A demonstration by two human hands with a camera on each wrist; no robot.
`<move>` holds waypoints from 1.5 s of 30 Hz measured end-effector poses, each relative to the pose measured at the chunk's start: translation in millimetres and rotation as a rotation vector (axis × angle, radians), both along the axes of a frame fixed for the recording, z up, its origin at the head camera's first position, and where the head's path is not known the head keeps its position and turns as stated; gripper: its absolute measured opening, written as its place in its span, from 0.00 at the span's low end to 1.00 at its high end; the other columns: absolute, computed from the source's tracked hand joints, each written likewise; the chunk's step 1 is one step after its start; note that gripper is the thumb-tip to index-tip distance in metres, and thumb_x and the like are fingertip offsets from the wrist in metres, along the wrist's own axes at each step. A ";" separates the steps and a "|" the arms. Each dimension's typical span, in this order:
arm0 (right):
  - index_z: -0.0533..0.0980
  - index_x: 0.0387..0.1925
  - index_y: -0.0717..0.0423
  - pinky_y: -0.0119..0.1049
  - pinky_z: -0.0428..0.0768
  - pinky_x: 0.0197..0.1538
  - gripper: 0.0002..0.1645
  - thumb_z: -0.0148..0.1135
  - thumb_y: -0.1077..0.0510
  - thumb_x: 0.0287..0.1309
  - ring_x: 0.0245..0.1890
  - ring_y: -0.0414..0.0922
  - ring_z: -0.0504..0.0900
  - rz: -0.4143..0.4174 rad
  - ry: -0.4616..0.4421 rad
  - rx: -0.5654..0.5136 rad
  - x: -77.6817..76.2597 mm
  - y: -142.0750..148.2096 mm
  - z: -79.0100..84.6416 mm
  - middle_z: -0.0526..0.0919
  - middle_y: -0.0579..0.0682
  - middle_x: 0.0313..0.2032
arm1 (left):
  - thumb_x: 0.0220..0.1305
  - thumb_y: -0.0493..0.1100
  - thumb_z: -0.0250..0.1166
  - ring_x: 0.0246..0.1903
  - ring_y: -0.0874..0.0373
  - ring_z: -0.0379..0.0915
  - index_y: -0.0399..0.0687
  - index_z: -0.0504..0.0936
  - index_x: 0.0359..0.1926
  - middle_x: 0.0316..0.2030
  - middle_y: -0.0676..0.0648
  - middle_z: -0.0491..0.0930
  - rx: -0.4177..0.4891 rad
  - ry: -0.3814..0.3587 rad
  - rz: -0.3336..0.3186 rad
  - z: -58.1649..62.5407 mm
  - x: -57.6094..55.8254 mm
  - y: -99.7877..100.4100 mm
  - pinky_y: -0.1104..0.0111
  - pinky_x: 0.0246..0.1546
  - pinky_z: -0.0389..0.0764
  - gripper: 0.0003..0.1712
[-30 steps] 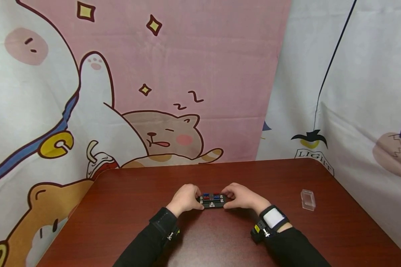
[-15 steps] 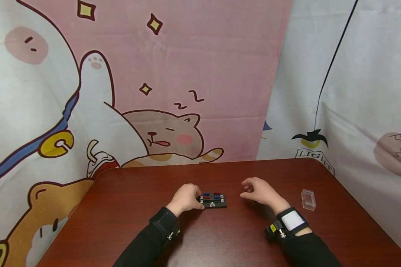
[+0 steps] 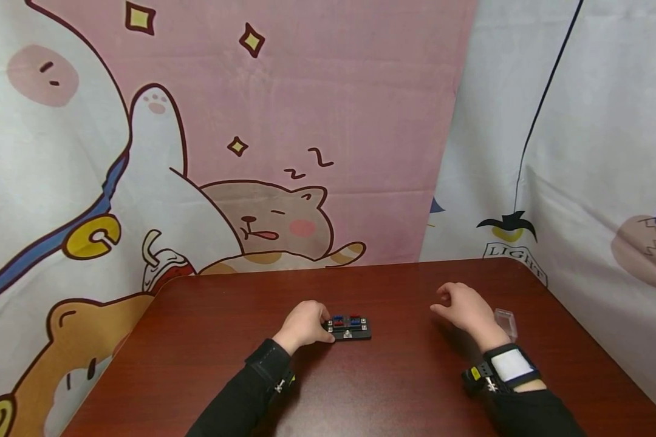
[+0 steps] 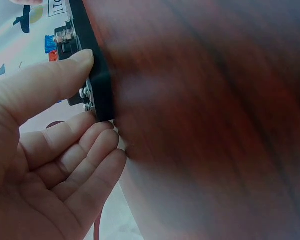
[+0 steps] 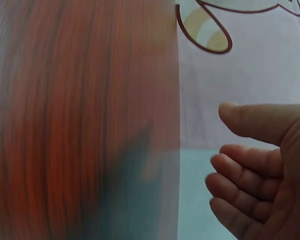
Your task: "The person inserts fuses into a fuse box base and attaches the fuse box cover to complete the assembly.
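A black fuse block (image 3: pixel 350 335) with red and blue blade fuses and metal screw terminals lies on the table in the middle of the head view. My left hand (image 3: pixel 302 326) grips its left end between thumb and fingers; in the left wrist view the thumb presses the side of the black base (image 4: pixel 101 90). Off to the right, my right hand (image 3: pixel 466 311) is above the table and holds nothing, its fingers loosely bent. A small clear plastic case (image 3: pixel 507 320) lies just beyond that hand, partly hidden by the hand and wrist.
The reddish-brown wooden table (image 3: pixel 361 388) reaches back to a cartoon-printed cloth (image 3: pixel 388 121). Its right edge runs beside a white cloth (image 3: pixel 596 152). Black straps with small devices sit on both wrists.
My right hand has let go of the fuse block's right end and moved right, close to the clear plastic case. The left hand and the fuse block stay in place.
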State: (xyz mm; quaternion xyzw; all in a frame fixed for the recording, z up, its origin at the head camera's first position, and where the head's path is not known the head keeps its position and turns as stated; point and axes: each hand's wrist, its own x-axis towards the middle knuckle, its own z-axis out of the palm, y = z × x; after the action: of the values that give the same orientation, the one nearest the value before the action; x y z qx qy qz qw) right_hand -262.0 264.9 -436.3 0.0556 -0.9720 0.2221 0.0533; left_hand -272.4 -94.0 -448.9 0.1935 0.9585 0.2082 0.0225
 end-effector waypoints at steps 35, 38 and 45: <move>0.76 0.39 0.73 0.48 0.75 0.30 0.36 0.62 0.37 0.59 0.30 0.58 0.73 -0.384 -0.391 0.141 17.6 75.8 3.6 0.73 0.65 0.30 | 0.41 0.48 0.83 0.33 0.56 0.76 0.44 0.87 0.37 0.33 0.50 0.83 0.003 0.004 -0.006 -1.3 0.9 -0.3 0.59 0.39 0.78 0.22; 0.77 0.38 0.71 0.46 0.75 0.32 0.30 0.60 0.43 0.62 0.30 0.56 0.73 -0.420 -0.435 0.144 15.4 75.3 1.6 0.73 0.63 0.29 | 0.41 0.48 0.83 0.33 0.56 0.76 0.44 0.87 0.37 0.33 0.50 0.83 0.004 0.004 -0.007 -1.3 1.0 -0.4 0.59 0.39 0.78 0.22; 0.76 0.35 0.70 0.45 0.73 0.33 0.24 0.52 0.50 0.67 0.31 0.56 0.73 -0.450 -0.473 0.144 11.9 75.0 -1.4 0.71 0.61 0.28 | 0.42 0.48 0.83 0.33 0.56 0.76 0.44 0.87 0.37 0.33 0.50 0.83 0.007 0.007 -0.011 -0.8 1.5 -0.4 0.59 0.39 0.78 0.22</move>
State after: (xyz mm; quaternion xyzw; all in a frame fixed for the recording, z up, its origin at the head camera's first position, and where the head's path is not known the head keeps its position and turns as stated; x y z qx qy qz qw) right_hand -250.1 339.9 -437.7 -0.2097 -0.9585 0.1424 -0.1302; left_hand -270.9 -94.4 -449.6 0.1997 0.9568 0.2106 0.0195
